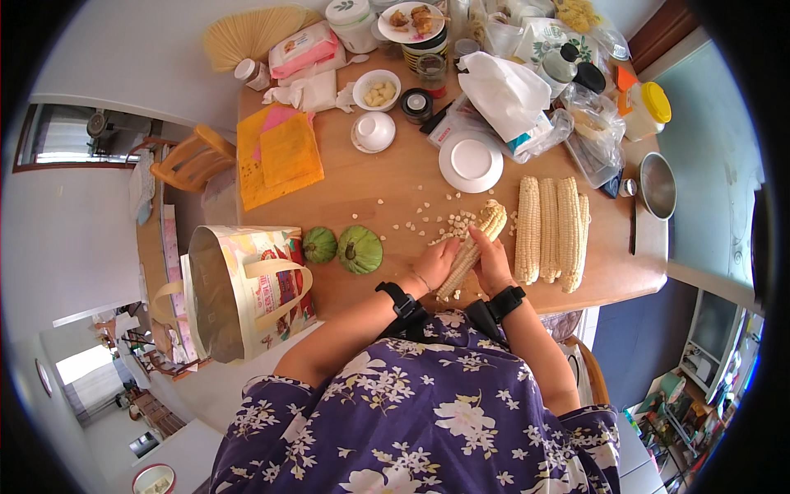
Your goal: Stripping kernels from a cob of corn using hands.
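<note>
Between my two hands is a pale ear of corn (pixel 492 217), slanting with its upper end away from me to the right. My right hand (pixel 493 265) is closed around it, thumb lying along the cob. My left hand (pixel 438 263) presses against the cob's left side with its fingers curled, partly hidden by the ear. Loose kernels (pixel 455 224) lie heaped on the wooden table (pixel 346 185) just beyond my hands, and a few are scattered leftward. Several more ears of corn (pixel 549 230) lie side by side right of my right hand.
Two green squashes (pixel 360 249) and an open shopping bag (pixel 271 280) stand to the left. An upturned white bowl (pixel 474 158), a small bowl of food (pixel 378 90), orange cloths (pixel 284 155) and a white plastic bag (pixel 506 90) lie farther back. A metal bowl (pixel 657 188) stands right.
</note>
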Demonstrator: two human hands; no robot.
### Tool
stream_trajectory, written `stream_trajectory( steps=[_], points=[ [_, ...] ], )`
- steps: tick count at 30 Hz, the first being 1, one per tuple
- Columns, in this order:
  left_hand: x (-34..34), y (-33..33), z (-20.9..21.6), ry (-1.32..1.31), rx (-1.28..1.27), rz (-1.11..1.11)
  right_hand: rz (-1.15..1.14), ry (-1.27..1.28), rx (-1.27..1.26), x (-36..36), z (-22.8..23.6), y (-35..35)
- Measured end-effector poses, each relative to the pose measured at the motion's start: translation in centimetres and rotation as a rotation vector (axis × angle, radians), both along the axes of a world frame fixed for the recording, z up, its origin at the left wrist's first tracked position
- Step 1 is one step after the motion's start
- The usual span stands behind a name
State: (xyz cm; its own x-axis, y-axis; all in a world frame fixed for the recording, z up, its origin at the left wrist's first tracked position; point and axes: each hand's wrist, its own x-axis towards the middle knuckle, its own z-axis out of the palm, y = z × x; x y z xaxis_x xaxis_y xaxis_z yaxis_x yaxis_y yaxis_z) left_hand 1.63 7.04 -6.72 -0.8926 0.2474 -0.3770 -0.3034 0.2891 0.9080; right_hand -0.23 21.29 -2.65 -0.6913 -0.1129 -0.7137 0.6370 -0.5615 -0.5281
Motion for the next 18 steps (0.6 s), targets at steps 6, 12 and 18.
stream_trajectory(
  steps=[6, 12, 18],
  points=[
    [-0.7, 0.5, 1.6, -0.015, 0.074, 0.025, 0.111, 0.030, -0.042, 0.2, -0.7, 0.1],
    [-0.9, 0.0, 1.5, -0.079, 0.020, -0.080, 0.215, -0.097, -0.145, -0.3, -0.4, 2.3],
    [-1.3, 0.9, 3.8, 0.006, -0.013, -0.228, 0.410, 0.018, 0.053, -0.3, 0.3, 5.2]
  ],
)
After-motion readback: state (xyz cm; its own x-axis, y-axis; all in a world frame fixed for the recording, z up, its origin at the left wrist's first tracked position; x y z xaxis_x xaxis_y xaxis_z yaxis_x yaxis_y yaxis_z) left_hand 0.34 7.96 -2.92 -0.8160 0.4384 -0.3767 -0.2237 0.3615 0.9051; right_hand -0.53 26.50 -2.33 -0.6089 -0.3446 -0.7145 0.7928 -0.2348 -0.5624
